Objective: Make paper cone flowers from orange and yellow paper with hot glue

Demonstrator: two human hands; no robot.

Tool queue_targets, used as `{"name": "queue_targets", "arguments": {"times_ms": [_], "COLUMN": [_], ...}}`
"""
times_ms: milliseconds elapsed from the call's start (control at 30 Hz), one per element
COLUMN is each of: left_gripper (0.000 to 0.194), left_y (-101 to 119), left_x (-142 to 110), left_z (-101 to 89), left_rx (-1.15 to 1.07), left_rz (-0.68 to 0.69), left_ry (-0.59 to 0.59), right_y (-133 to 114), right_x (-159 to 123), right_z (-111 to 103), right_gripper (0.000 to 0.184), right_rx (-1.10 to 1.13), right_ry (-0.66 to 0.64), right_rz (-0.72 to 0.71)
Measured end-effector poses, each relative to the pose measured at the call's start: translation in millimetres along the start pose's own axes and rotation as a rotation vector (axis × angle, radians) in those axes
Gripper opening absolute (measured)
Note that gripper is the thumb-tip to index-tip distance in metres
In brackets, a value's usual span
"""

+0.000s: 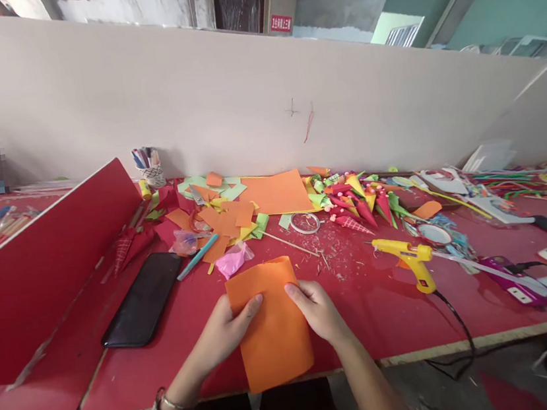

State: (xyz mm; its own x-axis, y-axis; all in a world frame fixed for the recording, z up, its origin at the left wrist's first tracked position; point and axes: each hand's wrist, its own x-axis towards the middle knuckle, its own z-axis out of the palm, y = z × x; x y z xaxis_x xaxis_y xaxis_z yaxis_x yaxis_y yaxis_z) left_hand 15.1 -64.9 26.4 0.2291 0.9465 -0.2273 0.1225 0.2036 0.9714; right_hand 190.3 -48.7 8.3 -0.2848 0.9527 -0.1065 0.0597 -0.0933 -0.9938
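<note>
An orange sheet of paper (pixel 276 338), looking folded over, is held upright at the front edge of the red table. My left hand (pixel 231 326) grips its left side, thumb on the near face and fingers hidden behind. On the right side, my right hand (pixel 319 309) pinches it the same way. Beyond the hands lie a pink plastic bag (pixel 233 261), a blue pen (pixel 198 257) and cut orange paper pieces (pixel 226 223). A larger orange sheet (pixel 277 192) rests flat at the back.
A black phone (pixel 143 301) lies to the left, beside a red divider (pixel 53 278). To the right are a yellow glue gun (pixel 412 258) with its cord, a purple power strip (pixel 512 282), a roll of tape (pixel 305 223) and several small paper cones (pixel 363 207).
</note>
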Motion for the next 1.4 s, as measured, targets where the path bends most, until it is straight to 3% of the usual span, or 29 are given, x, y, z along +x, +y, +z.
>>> {"name": "queue_targets", "arguments": {"times_ms": [100, 233, 300, 367, 400, 467, 500, 600, 800, 1067, 1233, 1300, 1400], "left_gripper": [0.036, 0.030, 0.031, 0.040, 0.043, 0.041, 0.037, 0.017, 0.021, 0.028, 0.025, 0.020, 0.024], "left_y": [-7, -8, -1, 7, 12, 19, 20, 18, 14, 25, 23, 24, 25], "left_x": [3, 2, -1, -5, -7, -11, -12, -12, -6, 2, 1, -1, -3], "left_z": [1.5, -7.5, -14.8, -19.8, -20.5, -18.1, -15.6, -8.3, -12.6, -38.5, -48.0, -46.6, -38.9], "left_rx": [0.150, 0.333, 0.535, 0.838, 1.005, 1.264, 1.336, 1.414, 1.407, 1.300, 1.250, 1.162, 1.087], "left_rz": [0.156, 0.284, 0.380, 0.572, 0.696, 0.879, 0.908, 0.838, 0.742, 0.767, 0.643, 0.572, 0.522], "left_ry": [0.175, 0.230, 0.330, 0.458, 0.450, 0.277, 0.191, 0.066, -0.093, -0.032, 0.076, 0.047, -0.094], "right_y": [-3, -12, -18, -23, -25, -31, -33, -42, -54, -62, -64, -64, -65], "right_x": [3, 10, 15, 19, 20, 23, 23, 24, 26, 38, 39, 39, 38], "right_z": [0, -11, -19, -24, -24, -21, -18, -7, -1, -22, -29, -31, -32], "right_gripper": [0.039, 0.039, 0.041, 0.041, 0.040, 0.036, 0.034, 0.031, 0.034, 0.039, 0.040, 0.041, 0.041], "right_rx": [-0.044, -0.216, -0.351, -0.543, -0.649, -0.848, -0.936, -1.135, -1.212, -1.008, -1.011, -1.014, -0.997], "right_ry": [-0.022, -0.087, -0.156, -0.251, -0.301, -0.392, -0.427, -0.509, -0.639, -0.654, -0.632, -0.665, -0.761], "right_rz": [-0.055, -0.119, -0.138, -0.173, -0.204, -0.290, -0.334, -0.428, -0.503, -0.428, -0.415, -0.397, -0.376]}}
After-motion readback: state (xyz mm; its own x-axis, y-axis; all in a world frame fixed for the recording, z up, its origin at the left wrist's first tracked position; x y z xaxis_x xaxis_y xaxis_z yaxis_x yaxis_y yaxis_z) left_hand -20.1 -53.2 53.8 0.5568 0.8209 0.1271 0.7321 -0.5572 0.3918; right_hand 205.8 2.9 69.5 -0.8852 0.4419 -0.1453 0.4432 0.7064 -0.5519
